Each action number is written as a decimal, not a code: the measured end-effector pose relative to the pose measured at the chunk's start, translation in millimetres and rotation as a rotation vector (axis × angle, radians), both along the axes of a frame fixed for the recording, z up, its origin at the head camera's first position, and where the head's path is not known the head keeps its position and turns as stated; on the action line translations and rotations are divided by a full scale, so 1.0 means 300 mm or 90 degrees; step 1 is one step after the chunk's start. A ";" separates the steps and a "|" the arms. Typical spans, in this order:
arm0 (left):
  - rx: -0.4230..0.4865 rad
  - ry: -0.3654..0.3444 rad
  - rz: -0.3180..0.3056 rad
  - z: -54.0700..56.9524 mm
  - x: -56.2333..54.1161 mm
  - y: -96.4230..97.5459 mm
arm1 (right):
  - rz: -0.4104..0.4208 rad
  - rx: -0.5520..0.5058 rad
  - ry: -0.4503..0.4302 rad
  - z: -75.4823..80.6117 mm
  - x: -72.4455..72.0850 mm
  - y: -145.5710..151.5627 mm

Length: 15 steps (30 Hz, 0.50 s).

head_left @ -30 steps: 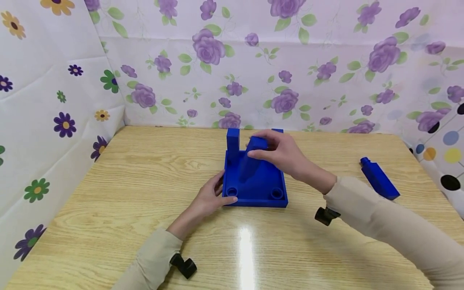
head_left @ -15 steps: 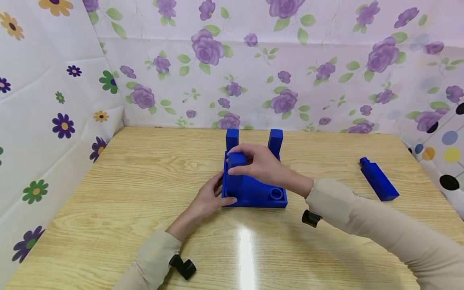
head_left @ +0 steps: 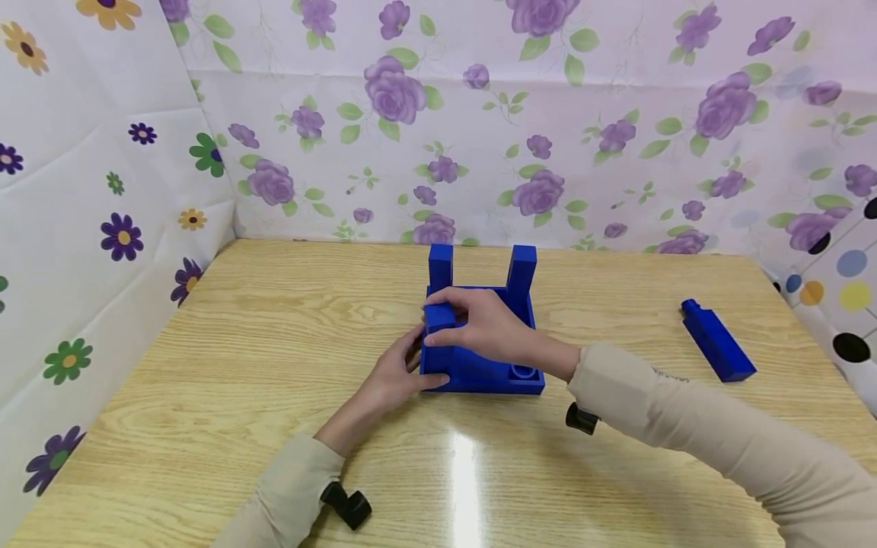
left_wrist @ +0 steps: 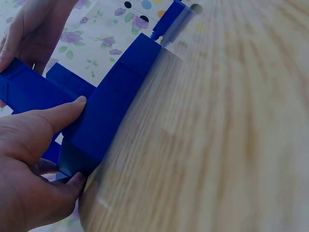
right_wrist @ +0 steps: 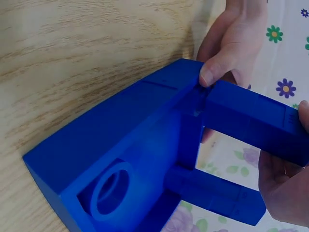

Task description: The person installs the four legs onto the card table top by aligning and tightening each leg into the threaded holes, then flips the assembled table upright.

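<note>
A blue square tabletop [head_left: 486, 386] with a raised rim lies upside down on the wooden table. My left hand [head_left: 392, 374] grips its near left corner, the thumb over the front rim. Above that corner a blue table leg [head_left: 438, 316] stands nearly upright, its upper end pinched between the thumb and fingers of my right hand [head_left: 485, 323]. In the right wrist view the lower end of this leg [right_wrist: 246, 113] is at the corner by my left thumb; how deep it sits is hidden. A round socket [right_wrist: 113, 191] shows at the near right corner.
Two blue legs stand at the far corners, a left leg [head_left: 441, 262] and a right leg [head_left: 523, 266]. Another blue leg [head_left: 718, 342] with a narrow threaded end lies on the wooden table [head_left: 294, 320] to the right. A flowered cloth [head_left: 473, 152] hangs behind.
My right hand has brought the leg left and toward me, from over the tabletop's middle to its near left corner, then lowered it slightly. My left hand has stayed put.
</note>
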<state>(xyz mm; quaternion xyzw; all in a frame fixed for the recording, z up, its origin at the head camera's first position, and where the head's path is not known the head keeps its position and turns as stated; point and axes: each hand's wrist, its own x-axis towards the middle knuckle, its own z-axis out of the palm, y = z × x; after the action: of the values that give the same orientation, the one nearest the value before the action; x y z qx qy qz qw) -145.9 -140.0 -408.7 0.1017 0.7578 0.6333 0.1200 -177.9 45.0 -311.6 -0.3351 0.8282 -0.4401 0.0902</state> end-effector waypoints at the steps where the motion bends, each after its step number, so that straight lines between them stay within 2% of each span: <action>1: -0.003 -0.001 0.003 0.001 0.001 0.001 | -0.001 0.003 0.006 -0.003 0.001 0.000; 6: -0.011 -0.010 0.015 0.004 0.004 0.002 | -0.008 0.006 0.009 -0.008 0.007 -0.001; 11: -0.004 -0.005 0.009 0.007 0.006 0.001 | -0.018 0.028 0.000 -0.007 0.013 0.004; 15: 0.002 -0.003 0.001 0.006 0.004 0.001 | 0.000 0.041 0.007 -0.001 0.011 0.020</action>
<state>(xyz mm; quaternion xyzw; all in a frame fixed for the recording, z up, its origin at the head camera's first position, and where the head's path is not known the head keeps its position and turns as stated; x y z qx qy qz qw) -144.6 -139.8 -406.7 0.0998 0.7563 0.6351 0.1215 -174.7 50.9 -311.8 -0.3343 0.8426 -0.4110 0.0961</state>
